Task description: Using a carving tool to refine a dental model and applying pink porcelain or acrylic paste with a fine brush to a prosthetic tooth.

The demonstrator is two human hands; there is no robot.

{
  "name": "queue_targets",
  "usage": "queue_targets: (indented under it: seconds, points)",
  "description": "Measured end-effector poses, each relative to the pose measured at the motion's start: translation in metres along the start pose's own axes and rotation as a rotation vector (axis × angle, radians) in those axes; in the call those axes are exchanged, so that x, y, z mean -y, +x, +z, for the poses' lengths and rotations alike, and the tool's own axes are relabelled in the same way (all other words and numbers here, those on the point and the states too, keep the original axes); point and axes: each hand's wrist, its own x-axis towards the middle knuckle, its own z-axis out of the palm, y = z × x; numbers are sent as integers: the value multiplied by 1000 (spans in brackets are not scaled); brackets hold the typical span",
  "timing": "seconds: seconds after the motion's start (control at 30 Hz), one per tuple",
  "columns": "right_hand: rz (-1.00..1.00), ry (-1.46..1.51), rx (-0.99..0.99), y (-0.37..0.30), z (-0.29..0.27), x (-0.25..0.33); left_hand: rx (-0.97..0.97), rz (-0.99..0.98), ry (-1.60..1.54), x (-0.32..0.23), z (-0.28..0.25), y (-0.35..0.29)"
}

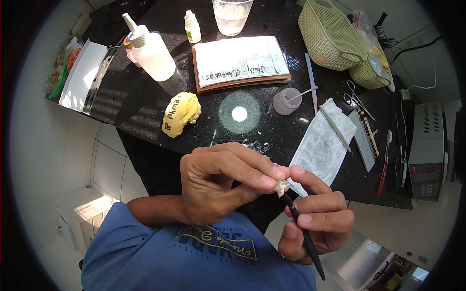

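My left hand pinches a small cream-white tooth-shaped piece between thumb and fingertips, close to my chest below the table's front edge. My right hand grips a thin black brush like a pen, its tip touching the small piece. Both hands meet over my blue shirt.
On the black counter lie a yellow dental cast, a white squeeze bottle, a dropper bottle, a glass of water, a tablet with a paper pad, a small jar, a tissue, a tooth shade guide, scissors and two woven baskets.
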Motion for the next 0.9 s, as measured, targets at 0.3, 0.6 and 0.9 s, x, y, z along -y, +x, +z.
queue_targets:
  seconds: [0.3,0.6,0.9]
  points:
    - [-1,16,-27,0,0,-1,7,16,17,1,0,2]
    - [-34,-29,-122,-2,-2,1,-47,-46,-60,-2,8,3]
    - [227,-374,-270,18,-89,-6,-217,-538,-610,-5,8,7]
